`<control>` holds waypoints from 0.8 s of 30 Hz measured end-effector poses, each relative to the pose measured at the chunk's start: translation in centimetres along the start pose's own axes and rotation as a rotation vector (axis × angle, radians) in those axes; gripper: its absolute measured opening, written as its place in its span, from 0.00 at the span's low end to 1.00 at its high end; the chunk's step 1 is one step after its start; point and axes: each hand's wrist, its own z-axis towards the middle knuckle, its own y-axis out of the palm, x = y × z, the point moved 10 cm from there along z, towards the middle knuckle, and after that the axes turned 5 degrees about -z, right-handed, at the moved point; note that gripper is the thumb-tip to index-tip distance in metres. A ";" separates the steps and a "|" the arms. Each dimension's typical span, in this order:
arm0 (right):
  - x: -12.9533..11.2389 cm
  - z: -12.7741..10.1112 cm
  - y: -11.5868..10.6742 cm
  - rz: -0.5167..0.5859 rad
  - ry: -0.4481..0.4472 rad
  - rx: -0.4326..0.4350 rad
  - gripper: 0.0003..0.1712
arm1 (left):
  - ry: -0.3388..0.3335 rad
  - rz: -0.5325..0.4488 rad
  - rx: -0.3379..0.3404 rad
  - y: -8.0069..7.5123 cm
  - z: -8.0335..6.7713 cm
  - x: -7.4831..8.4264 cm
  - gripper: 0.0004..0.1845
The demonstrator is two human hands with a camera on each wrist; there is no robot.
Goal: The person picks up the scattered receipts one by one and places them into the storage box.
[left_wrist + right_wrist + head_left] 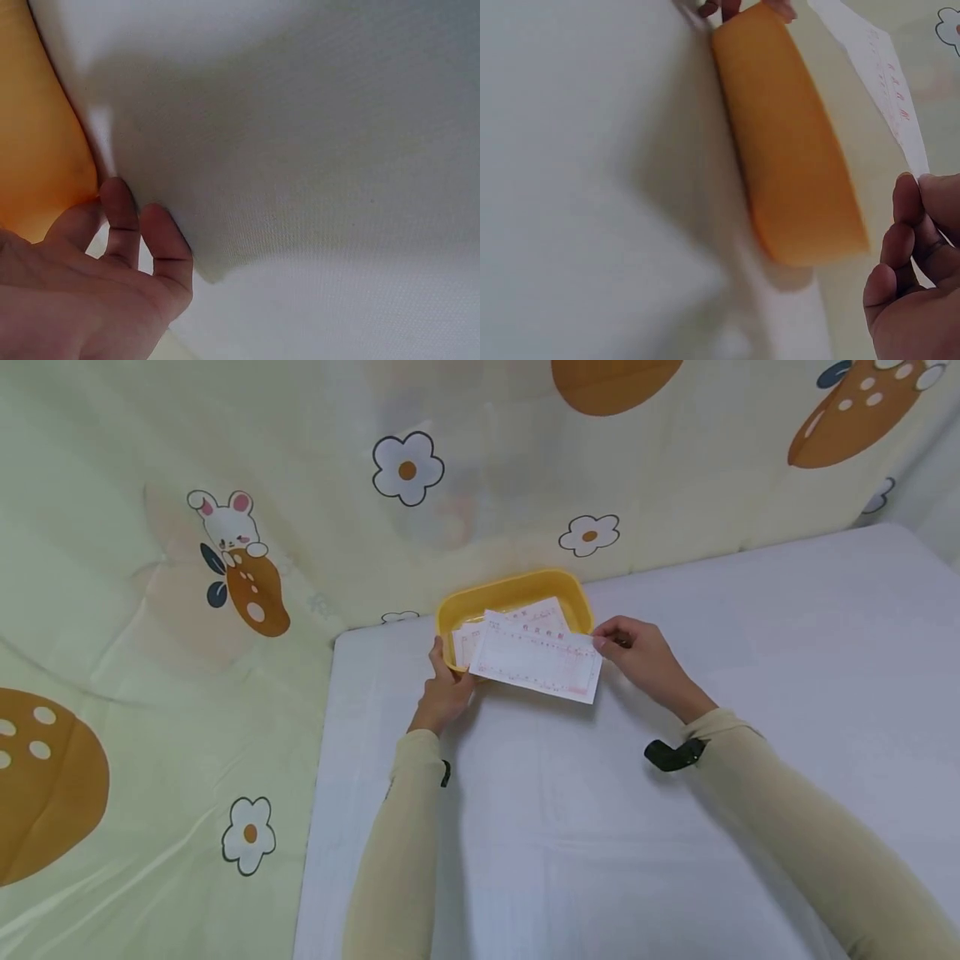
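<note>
A yellow plastic tray (517, 583) sits at the far edge of the white-covered table. My left hand (442, 695) holds its near left corner, thumb along the side; the left wrist view shows the fingers by the orange-looking wall (45, 127). Between thumb and fingertips, my right hand (647, 658) pinches the right edge of a white paper slip (534, 662) with red print, held over the tray's front. Behind it, more printed slips (553, 612) lie in the tray, partly covered. In the right wrist view the pinched slip (889, 82) appears nearly edge-on above the tray.
White cloth covers the table (585, 827). A pale curtain (487, 410) with flowers, a rabbit and brown shapes hangs right behind the tray and along the left side. A dark band (675, 755) sits on the right wrist.
</note>
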 end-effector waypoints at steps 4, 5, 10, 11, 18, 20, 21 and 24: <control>-2.2 2.0 -0.7 -0.012 -0.032 0.037 0.12 | 0.014 -0.024 -0.004 -0.6 -2.0 1.2 0.56; -2.7 2.4 -0.7 -0.012 -0.042 0.038 0.12 | 0.020 -0.024 0.000 -0.7 -2.3 1.4 0.56; -5.2 4.9 -0.4 0.002 -0.097 0.028 0.11 | -0.006 -0.022 0.006 -1.1 -3.2 1.6 0.54; -5.5 5.4 -0.3 -0.001 -0.101 0.023 0.12 | -0.009 -0.023 0.007 -1.1 -3.2 1.6 0.54; -7.5 8.7 -1.6 -0.035 -0.078 0.039 0.15 | -0.012 -0.030 0.000 -0.8 -3.1 2.1 0.55; -8.2 9.4 -2.1 -0.042 -0.071 0.053 0.15 | -0.017 -0.038 -0.001 -0.8 -3.1 2.1 0.55; -8.5 9.8 -2.3 -0.049 -0.069 0.061 0.16 | -0.019 -0.043 0.000 -0.8 -3.2 2.2 0.55; -9.4 10.6 -2.6 -0.046 -0.071 0.078 0.16 | -0.034 -0.057 0.002 -0.7 -3.2 2.1 0.56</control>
